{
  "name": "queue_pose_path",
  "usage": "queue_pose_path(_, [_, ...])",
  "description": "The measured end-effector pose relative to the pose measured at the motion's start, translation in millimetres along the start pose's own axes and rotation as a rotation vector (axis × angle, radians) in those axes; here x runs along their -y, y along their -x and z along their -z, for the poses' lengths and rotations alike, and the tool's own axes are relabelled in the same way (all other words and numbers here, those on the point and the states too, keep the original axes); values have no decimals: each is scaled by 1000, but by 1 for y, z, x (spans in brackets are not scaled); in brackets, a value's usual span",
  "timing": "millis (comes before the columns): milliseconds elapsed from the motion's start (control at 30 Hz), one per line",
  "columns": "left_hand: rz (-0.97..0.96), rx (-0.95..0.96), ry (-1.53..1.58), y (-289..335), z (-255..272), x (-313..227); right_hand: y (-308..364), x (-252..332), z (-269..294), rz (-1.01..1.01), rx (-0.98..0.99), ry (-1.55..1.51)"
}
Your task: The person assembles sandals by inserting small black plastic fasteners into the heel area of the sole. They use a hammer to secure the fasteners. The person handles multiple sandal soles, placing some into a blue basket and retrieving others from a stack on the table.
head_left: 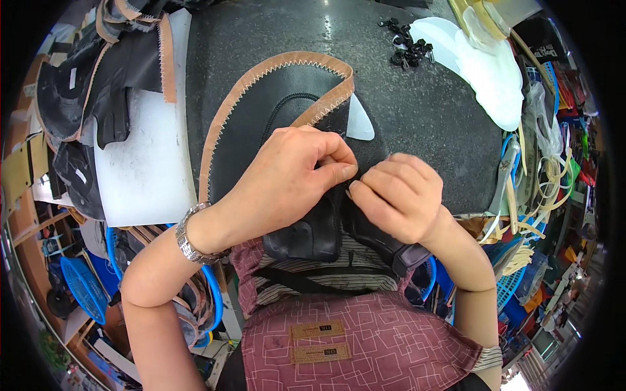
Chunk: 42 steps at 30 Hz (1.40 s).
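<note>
Seen from the head camera, a black leather piece [274, 124] with a tan zigzag-cut border is spread on the dark counter [417, 98], its near edge pinched between the left hand [287, 179] and the right hand [398, 195], both closed on it. The work appears to be midway: a stack of similar pieces [85, 98] lies at the left, and small black clips [407, 49] sit unused at the far edge.

Tight near the hands, open at the back of the table

The left hand [287, 179] and right hand [398, 195] sit close together on the black leather piece [261, 124], with hardly any gap between them. Beyond them the dark table [417, 98] is bare in the middle. A white sheet [147, 163] blocks the left, white cut shapes [486, 65] and small black clips [407, 49] block the far right.
</note>
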<state>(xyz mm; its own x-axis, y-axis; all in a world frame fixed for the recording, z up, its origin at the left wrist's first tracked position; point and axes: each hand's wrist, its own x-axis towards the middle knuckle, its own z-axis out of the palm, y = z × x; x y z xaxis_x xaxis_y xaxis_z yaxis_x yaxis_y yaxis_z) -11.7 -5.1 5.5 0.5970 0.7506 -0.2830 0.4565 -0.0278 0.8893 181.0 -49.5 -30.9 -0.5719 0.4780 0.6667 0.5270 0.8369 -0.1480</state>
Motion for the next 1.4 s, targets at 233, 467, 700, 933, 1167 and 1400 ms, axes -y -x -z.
queue_pose_path(233, [12,97,-63,-2,8,-6,5,10,0,136,-3,166])
queue_pose_path(467, [37,131,-48,-6,8,-4,5,10,-1,123,6,189])
queue_pose_path(700, [-52,57,-184,-4,1,0,3,11,-2,127,34,189])
queue_pose_path(933, [-238,-131,-239,7,-14,11,6,14,2,201,67,131])
queue_pose_path(1167, [-205,-24,-214,6,-3,11,5,14,2,197,50,141])
queue_pose_path(1400, [-194,30,-165,4,0,8,7,14,2,183,65,125])
